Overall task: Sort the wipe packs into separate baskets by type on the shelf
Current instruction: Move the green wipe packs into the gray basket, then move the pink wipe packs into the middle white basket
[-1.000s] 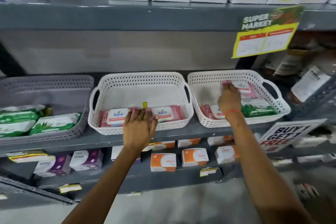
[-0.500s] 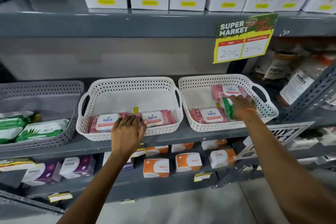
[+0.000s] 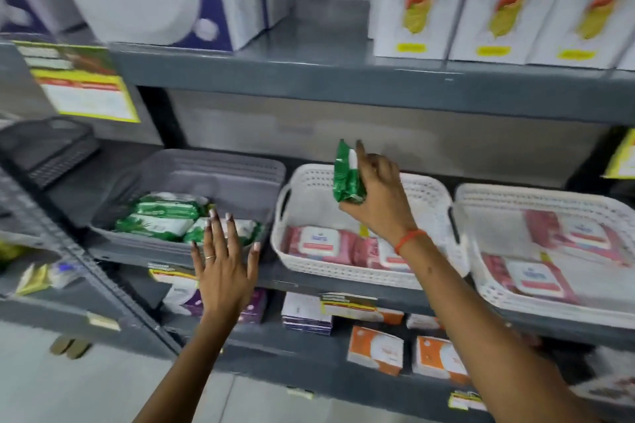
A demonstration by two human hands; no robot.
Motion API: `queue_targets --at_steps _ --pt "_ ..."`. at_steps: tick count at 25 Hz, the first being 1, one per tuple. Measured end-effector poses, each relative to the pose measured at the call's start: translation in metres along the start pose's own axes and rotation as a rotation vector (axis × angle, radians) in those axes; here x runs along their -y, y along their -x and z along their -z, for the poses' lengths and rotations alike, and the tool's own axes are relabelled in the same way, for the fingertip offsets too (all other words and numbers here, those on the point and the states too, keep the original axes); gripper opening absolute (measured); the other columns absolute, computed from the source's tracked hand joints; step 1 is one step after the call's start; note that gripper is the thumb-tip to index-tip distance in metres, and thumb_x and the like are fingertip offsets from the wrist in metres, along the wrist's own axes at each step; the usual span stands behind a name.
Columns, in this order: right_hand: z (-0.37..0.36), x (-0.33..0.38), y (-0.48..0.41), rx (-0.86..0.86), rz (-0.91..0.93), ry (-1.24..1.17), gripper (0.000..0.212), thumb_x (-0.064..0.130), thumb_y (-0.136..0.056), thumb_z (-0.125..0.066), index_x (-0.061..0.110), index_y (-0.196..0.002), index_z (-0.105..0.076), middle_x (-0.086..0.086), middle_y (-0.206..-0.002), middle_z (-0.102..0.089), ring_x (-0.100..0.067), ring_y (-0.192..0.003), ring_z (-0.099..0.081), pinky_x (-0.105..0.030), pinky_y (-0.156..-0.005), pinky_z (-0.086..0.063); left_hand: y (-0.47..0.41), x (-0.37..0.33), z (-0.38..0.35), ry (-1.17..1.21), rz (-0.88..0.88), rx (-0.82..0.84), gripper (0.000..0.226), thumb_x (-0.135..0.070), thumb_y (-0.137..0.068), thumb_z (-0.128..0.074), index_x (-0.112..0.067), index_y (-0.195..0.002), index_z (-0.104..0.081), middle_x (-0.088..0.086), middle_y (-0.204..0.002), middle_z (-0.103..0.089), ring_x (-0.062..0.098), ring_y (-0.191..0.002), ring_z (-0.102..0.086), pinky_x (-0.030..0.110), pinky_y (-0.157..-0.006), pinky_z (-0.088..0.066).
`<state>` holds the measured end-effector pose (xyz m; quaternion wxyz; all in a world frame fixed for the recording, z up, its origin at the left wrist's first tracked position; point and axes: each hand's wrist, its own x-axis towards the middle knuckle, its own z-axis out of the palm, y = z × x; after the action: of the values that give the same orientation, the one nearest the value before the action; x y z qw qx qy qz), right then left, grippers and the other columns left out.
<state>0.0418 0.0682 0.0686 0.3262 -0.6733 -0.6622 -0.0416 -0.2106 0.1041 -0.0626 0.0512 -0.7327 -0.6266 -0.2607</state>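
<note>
My right hand (image 3: 378, 197) grips a green wipe pack (image 3: 346, 175), held upright in the air above the middle white basket (image 3: 426, 196). That basket holds pink wipe packs (image 3: 319, 244). A grey basket (image 3: 220, 172) to its left holds several green wipe packs (image 3: 154, 227). My left hand (image 3: 223, 268) hovers with spread fingers, holding nothing, in front of the grey basket's front rim. At the right, a second white basket (image 3: 536, 203) holds two pink packs (image 3: 536, 280).
Grey metal shelf (image 3: 378, 79) above carries white boxes (image 3: 498, 0). A lower shelf holds orange (image 3: 374, 350) and purple boxes (image 3: 305, 314). A yellow price sign (image 3: 86, 93) hangs at the upper left, over a dark basket (image 3: 44, 148). A slotted upright (image 3: 86, 264) runs diagonally at the left.
My right hand lifted a green pack out of the right white basket and carried it left over the middle one. My left hand left the middle basket and moved to the grey basket. The view swung left.
</note>
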Motion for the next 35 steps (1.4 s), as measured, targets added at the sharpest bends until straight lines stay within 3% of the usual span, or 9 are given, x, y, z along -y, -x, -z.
queue_targets --at_steps 6,10,13,17,21,24,28,32,35 --pt "-0.121 0.104 -0.063 0.188 0.381 -0.009 0.082 0.019 -0.064 -0.080 0.002 -0.137 -0.046 -0.025 -0.129 -0.055 -0.044 -0.118 -0.051 -0.046 -0.104 -0.041 0.006 0.073 0.005 -0.013 0.067 0.042 0.070 -0.052 -0.096 -0.014 -0.004 -0.147 -0.022 0.011 -0.155 -0.022 0.022 -0.144 -0.008 0.047 -0.116 -0.008" --pt "-0.171 0.122 -0.064 0.672 0.318 0.177 0.065 0.015 -0.091 -0.054 0.019 -0.149 -0.025 -0.010 -0.158 -0.023 -0.031 -0.144 -0.022 -0.046 -0.119 -0.023 0.005 0.073 0.003 0.001 0.051 0.039 0.069 -0.050 -0.096 -0.017 -0.004 -0.147 -0.021 0.012 -0.155 -0.023 0.022 -0.144 -0.007 0.043 -0.117 -0.003" --pt "-0.169 0.129 -0.064 0.868 0.247 0.137 0.071 -0.008 -0.090 -0.040 0.021 -0.151 -0.018 -0.004 -0.161 -0.016 -0.026 -0.146 -0.021 -0.040 -0.119 -0.023 0.006 0.075 0.002 -0.009 0.037 0.034 0.070 -0.050 -0.096 -0.019 -0.003 -0.147 -0.020 0.013 -0.155 -0.022 0.023 -0.145 -0.005 0.044 -0.117 -0.003" --pt "-0.136 0.122 -0.063 0.677 0.165 -0.026 0.067 -0.014 -0.085 -0.044 0.020 -0.142 -0.041 -0.011 -0.146 -0.047 -0.031 -0.123 -0.053 -0.039 -0.101 -0.048 0.003 0.064 0.004 0.000 0.064 0.031 0.075 -0.054 -0.094 -0.017 0.000 -0.146 -0.022 0.016 -0.155 -0.019 0.025 -0.145 -0.004 0.045 -0.116 0.000" --pt "-0.100 0.080 -0.045 0.373 0.072 -0.179 0.047 -0.008 -0.086 -0.041 0.010 -0.126 -0.057 -0.014 -0.133 -0.059 -0.031 -0.122 -0.053 -0.039 -0.104 -0.044 0.009 0.018 0.010 0.055 -0.070 0.057 0.076 -0.057 -0.094 -0.010 -0.003 -0.146 -0.025 0.015 -0.155 -0.019 0.026 -0.144 -0.009 0.041 -0.116 0.005" --pt "-0.073 0.035 -0.022 0.171 -0.015 -0.214 0.044 -0.012 -0.079 -0.043 0.005 -0.112 -0.066 -0.017 -0.118 -0.068 -0.034 -0.111 -0.058 -0.040 -0.100 -0.046 0.025 -0.040 0.006 0.141 -0.222 0.116 0.075 -0.058 -0.094 -0.010 -0.006 -0.146 -0.028 0.015 -0.155 -0.019 0.028 -0.143 -0.014 0.042 -0.116 -0.001" --pt "-0.033 -0.047 0.015 -0.012 -0.273 -0.143 0.038 -0.010 -0.079 -0.046 0.005 -0.106 -0.068 -0.017 -0.112 -0.069 -0.035 -0.109 -0.057 -0.038 -0.097 -0.047 0.050 -0.106 -0.003 0.158 -0.363 0.196 0.071 -0.055 -0.096 -0.012 -0.007 -0.144 -0.034 0.015 -0.152 -0.026 0.029 -0.142 -0.018 0.041 -0.116 -0.002" --pt "0.018 -0.121 0.048 -0.022 -0.575 0.112 0.038 -0.005 -0.084 -0.047 0.004 -0.119 -0.061 -0.022 -0.124 -0.059 -0.040 -0.116 -0.051 -0.041 -0.097 -0.046 0.057 -0.155 -0.004 0.114 -0.470 0.243 0.071 -0.054 -0.096 -0.012 -0.008 -0.129 -0.054 0.015 -0.135 -0.053 0.035 -0.130 -0.042 0.047 -0.114 -0.017" --pt "0.065 -0.171 0.078 0.371 -0.678 0.425 0.042 -0.002 -0.086 -0.046 0.005 -0.127 -0.055 -0.022 -0.132 -0.055 -0.038 -0.118 -0.054 -0.042 -0.100 -0.048 0.063 -0.178 -0.004 0.118 -0.466 0.265 0.063 -0.052 -0.094 -0.020 -0.010 -0.121 -0.059 0.012 -0.125 -0.061 0.034 -0.120 -0.051 0.050 -0.106 -0.029"
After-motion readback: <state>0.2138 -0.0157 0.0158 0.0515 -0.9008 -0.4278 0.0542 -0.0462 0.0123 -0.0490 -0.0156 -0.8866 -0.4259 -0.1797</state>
